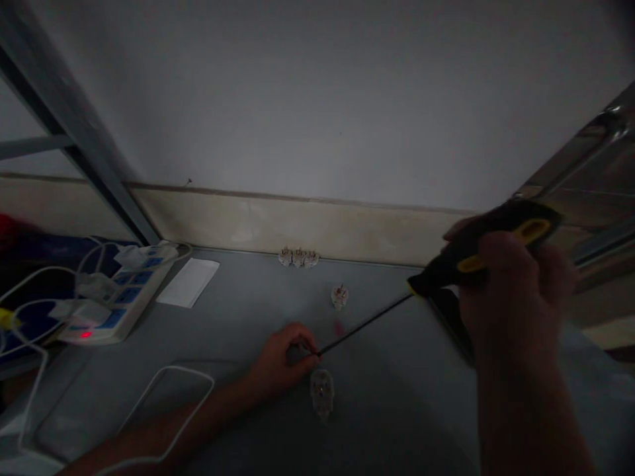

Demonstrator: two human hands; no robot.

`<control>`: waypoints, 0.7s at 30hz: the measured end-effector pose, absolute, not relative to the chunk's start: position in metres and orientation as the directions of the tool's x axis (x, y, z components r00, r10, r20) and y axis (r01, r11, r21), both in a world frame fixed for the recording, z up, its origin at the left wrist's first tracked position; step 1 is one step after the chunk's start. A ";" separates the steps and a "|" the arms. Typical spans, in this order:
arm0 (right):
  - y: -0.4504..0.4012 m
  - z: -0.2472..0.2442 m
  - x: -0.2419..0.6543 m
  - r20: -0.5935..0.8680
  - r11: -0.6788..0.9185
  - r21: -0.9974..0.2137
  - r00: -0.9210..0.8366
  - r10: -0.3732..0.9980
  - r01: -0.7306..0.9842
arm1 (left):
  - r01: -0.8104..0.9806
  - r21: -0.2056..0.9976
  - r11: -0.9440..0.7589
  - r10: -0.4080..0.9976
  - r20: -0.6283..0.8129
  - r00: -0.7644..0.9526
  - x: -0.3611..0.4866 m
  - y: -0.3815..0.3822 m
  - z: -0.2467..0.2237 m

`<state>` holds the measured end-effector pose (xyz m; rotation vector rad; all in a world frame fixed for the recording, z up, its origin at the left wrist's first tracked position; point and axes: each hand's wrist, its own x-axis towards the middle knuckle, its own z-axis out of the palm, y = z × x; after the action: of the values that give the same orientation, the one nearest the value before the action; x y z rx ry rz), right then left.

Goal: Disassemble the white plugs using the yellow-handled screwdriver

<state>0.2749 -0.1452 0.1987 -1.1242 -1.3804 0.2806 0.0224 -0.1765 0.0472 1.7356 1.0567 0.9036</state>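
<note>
My right hand is wrapped round the black and yellow handle of a screwdriver, whose long dark shaft slants down to the left. Its tip meets the fingertips of my left hand. Thumb and forefinger of that hand are pinched at the tip; whatever small thing they may hold is too small to make out. Just below the fingertips lies a clear plastic plug part on the grey table. Farther back stands a similar plug piece with metal pins up.
Several pinned plug pieces sit in a row by the wall. At left are a power strip with a red light, a white paper and white cables. A dark flat object lies partly behind my right hand.
</note>
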 end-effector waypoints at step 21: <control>-0.142 0.234 0.178 0.798 0.647 -0.602 0.370 0.475 0.469 | 0.213 0.931 -0.296 0.852 0.157 0.499 0.019 -0.176 0.040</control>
<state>0.1781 -0.1417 0.2338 -0.9317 -1.2437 0.0048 0.0194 -0.1759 0.0401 1.7885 0.8966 0.8387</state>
